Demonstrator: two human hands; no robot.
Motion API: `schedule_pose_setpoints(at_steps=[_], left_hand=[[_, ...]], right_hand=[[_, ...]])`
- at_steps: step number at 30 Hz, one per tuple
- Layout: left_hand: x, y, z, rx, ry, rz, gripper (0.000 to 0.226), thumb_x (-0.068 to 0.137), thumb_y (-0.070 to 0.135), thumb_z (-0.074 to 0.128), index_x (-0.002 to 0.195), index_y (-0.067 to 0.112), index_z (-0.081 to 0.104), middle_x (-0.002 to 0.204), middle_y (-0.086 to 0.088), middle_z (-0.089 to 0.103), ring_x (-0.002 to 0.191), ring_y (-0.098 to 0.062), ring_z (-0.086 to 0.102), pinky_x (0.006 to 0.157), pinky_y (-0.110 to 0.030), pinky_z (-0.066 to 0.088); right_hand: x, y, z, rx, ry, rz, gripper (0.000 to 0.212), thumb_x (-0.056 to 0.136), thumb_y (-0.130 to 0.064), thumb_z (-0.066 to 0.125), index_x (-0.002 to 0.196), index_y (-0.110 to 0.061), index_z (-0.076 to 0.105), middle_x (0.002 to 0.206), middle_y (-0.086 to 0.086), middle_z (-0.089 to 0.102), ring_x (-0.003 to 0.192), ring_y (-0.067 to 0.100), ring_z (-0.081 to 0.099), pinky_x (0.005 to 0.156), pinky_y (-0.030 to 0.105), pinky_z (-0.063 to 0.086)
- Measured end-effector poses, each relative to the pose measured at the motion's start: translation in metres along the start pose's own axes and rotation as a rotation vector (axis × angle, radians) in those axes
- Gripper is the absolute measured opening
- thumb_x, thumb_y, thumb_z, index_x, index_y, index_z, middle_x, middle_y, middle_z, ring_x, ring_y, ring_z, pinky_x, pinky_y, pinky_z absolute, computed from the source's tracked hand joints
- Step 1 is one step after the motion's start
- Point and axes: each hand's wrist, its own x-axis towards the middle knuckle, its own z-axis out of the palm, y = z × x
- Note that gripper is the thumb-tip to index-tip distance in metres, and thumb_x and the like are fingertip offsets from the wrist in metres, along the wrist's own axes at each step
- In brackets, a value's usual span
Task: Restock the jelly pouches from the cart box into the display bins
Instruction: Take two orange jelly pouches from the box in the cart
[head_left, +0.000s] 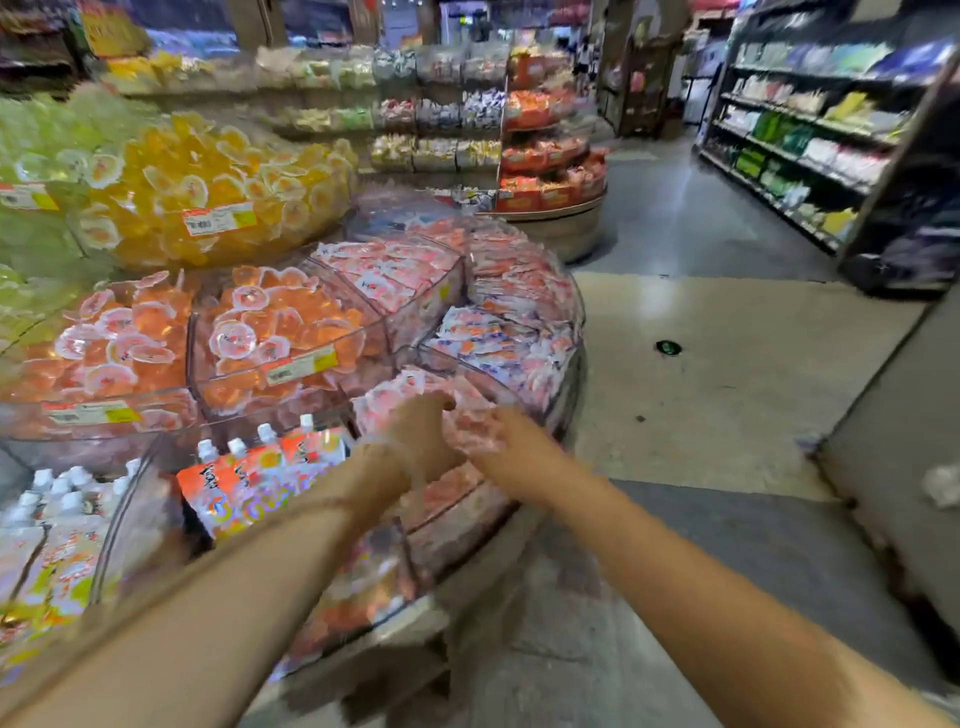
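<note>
Here, both hands are meeting over a clear curved plastic display bin (524, 410): the left hand (423, 423) and right hand (501, 439) are clutching blurry pink jelly pouches (470, 423) together above it.

grey floor (675, 218), stocked shelves (800, 140)

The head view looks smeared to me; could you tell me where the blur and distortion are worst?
In the head view, motion blur smears both the left hand and the right hand over the pink jelly packs, so neither grip can be read; the far shelves are soft and bend with wide-angle distortion; glare streaks the clear display bins.
</note>
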Motion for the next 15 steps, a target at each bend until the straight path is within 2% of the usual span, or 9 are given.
schedule_pose_setpoints(at_steps=[1,2,4,7,11,15], left_hand=[[-0.003,0.028,0.016,0.068,-0.033,0.054,0.053,0.085,0.024,0.065,0.133,0.009,0.048,0.134,-0.012,0.053,0.123,-0.027,0.052,0.100,-0.032,0.040],[-0.005,0.053,0.036,0.132,-0.056,0.121,0.050,0.086,0.025,0.064,0.131,0.010,0.051,0.131,-0.013,0.055,0.122,-0.028,0.053,0.099,-0.033,0.043],[-0.011,0.107,0.077,0.217,-0.096,0.246,0.051,0.082,0.029,0.065,0.129,0.014,0.052,0.131,-0.012,0.054,0.123,-0.029,0.053,0.099,-0.033,0.045],[-0.019,0.188,0.130,0.250,-0.203,0.375,0.066,0.082,0.029,0.066,0.140,0.015,0.037,0.141,-0.011,0.041,0.131,-0.030,0.042,0.108,-0.035,0.038],[-0.038,0.302,0.188,0.322,-0.311,0.575,0.075,0.083,0.029,0.066,0.145,0.014,0.027,0.145,-0.012,0.033,0.134,-0.033,0.035,0.111,-0.042,0.035],[-0.048,0.405,0.246,0.364,-0.409,0.747,0.056,0.088,0.027,0.057,0.139,0.016,0.037,0.140,-0.011,0.039,0.132,-0.034,0.038,0.109,-0.045,0.035]], right_hand=[[-0.012,0.022,-0.013,-0.056,0.032,0.035,0.024,0.091,-0.017,0.056,0.115,-0.019,0.052,0.136,0.011,0.052,0.112,0.019,0.053,0.091,0.029,0.042],[-0.025,0.046,-0.026,-0.122,0.078,0.082,0.026,0.091,-0.018,0.056,0.116,-0.016,0.052,0.134,0.014,0.052,0.113,0.023,0.053,0.091,0.031,0.042],[-0.055,0.094,-0.054,-0.248,0.164,0.192,0.046,0.091,-0.022,0.056,0.132,-0.008,0.041,0.136,0.019,0.046,0.123,0.032,0.046,0.097,0.035,0.039],[-0.110,0.162,-0.102,-0.317,0.245,0.360,0.053,0.094,-0.021,0.052,0.139,-0.004,0.031,0.141,0.021,0.038,0.132,0.034,0.037,0.105,0.036,0.032],[-0.183,0.247,-0.160,-0.352,0.362,0.591,0.048,0.091,-0.016,0.051,0.135,-0.003,0.037,0.137,0.019,0.043,0.127,0.033,0.042,0.102,0.037,0.037],[-0.251,0.319,-0.202,-0.303,0.487,0.765,0.046,0.091,-0.019,0.051,0.132,-0.005,0.037,0.135,0.016,0.041,0.127,0.033,0.039,0.103,0.040,0.035]])
